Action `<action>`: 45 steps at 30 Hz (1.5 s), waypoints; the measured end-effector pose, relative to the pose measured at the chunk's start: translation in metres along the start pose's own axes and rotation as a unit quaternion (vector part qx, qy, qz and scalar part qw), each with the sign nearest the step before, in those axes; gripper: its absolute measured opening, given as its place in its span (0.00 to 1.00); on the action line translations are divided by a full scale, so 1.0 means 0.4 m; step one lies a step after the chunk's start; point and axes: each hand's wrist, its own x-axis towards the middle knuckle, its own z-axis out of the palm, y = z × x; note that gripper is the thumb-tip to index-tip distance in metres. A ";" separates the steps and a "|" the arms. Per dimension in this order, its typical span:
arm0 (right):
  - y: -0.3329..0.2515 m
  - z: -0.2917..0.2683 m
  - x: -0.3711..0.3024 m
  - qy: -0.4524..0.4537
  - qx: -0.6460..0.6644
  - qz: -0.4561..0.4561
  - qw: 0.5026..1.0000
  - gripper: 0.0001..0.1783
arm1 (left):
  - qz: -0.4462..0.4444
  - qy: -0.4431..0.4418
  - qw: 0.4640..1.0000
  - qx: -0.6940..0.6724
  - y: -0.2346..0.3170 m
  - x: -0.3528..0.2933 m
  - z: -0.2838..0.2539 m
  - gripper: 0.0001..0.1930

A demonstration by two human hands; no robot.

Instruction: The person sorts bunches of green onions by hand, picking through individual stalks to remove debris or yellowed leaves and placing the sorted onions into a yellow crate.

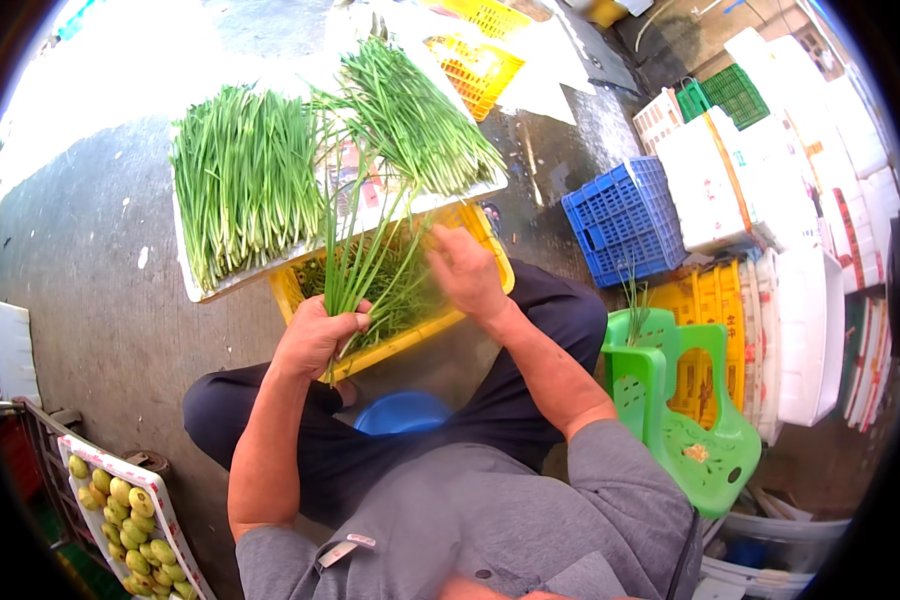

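My left hand (pixel 318 338) grips a bunch of long green chive stalks (pixel 358 262) by its lower end, the stalks standing up over a yellow crate (pixel 482 232). My right hand (pixel 463 272) hovers just right of the bunch, fingers curled, touching loose stalks in the crate. A white board (pixel 202 292) lies across the crate's far side. It carries two sorted piles of chives, one at the left (pixel 242 178) and one at the right (pixel 415 120).
A blue stool (pixel 402 411) sits between my knees. A green plastic chair (pixel 685 420), a blue crate (pixel 625 218), yellow crates (pixel 710 310) and white foam boxes (pixel 770 170) stand at the right. A tray of green fruit (pixel 125 515) is at the lower left. More yellow crates (pixel 478 62) sit beyond.
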 end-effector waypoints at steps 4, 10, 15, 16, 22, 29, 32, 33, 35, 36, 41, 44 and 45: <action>-0.007 -0.012 0.003 -0.018 0.033 0.054 0.998 0.18 | 0.007 -0.003 1.000 0.002 -0.003 0.003 -0.002 0.08; 0.013 -0.013 0.004 -0.026 -0.011 -0.040 0.999 0.17 | -0.003 -0.005 1.000 -0.010 -0.003 0.005 -0.001 0.07; 0.014 -0.010 0.002 -0.021 -0.016 -0.045 0.999 0.14 | -0.012 -0.020 1.000 -0.004 -0.001 0.007 -0.004 0.07; 0.016 -0.010 0.001 -0.034 -0.024 -0.048 0.998 0.13 | -0.014 -0.018 1.000 -0.008 0.001 0.006 -0.004 0.08; 0.039 -0.004 -0.014 -0.057 -0.044 -0.061 0.995 0.07 | -0.022 -0.010 0.999 -0.025 0.010 0.001 -0.003 0.08; 0.038 0.018 -0.027 -0.014 -0.031 -0.024 0.999 0.04 | -0.018 -0.031 0.999 0.019 0.008 0.006 -0.003 0.09; 0.027 0.019 -0.027 -0.007 0.014 0.026 1.000 0.03 | -0.017 -0.036 0.999 0.023 0.010 0.009 -0.005 0.08; 0.022 0.020 -0.027 -0.007 0.031 0.046 0.998 0.03 | -0.015 -0.036 0.999 0.022 0.006 0.009 -0.007 0.09; 0.060 0.016 -0.028 0.024 0.012 0.048 0.998 0.03 | -0.013 -0.036 0.999 0.027 0.000 0.011 -0.014 0.09; 0.080 0.009 -0.029 0.040 0.003 0.049 0.998 0.04 | -0.011 -0.035 0.999 0.030 -0.003 0.011 -0.016 0.09; 0.127 -0.064 -0.036 0.078 0.008 0.165 0.983 0.05 | -0.018 -0.002 1.000 -0.002 0.017 -0.003 -0.019 0.09; 0.172 -0.065 -0.080 0.008 -0.062 0.116 0.991 0.06 | -0.014 -0.009 0.999 -0.028 0.024 0.001 -0.017 0.10; 0.190 -0.066 -0.100 -0.056 -0.109 0.060 0.991 0.07 | -0.012 -0.010 0.999 -0.037 0.027 0.002 -0.017 0.10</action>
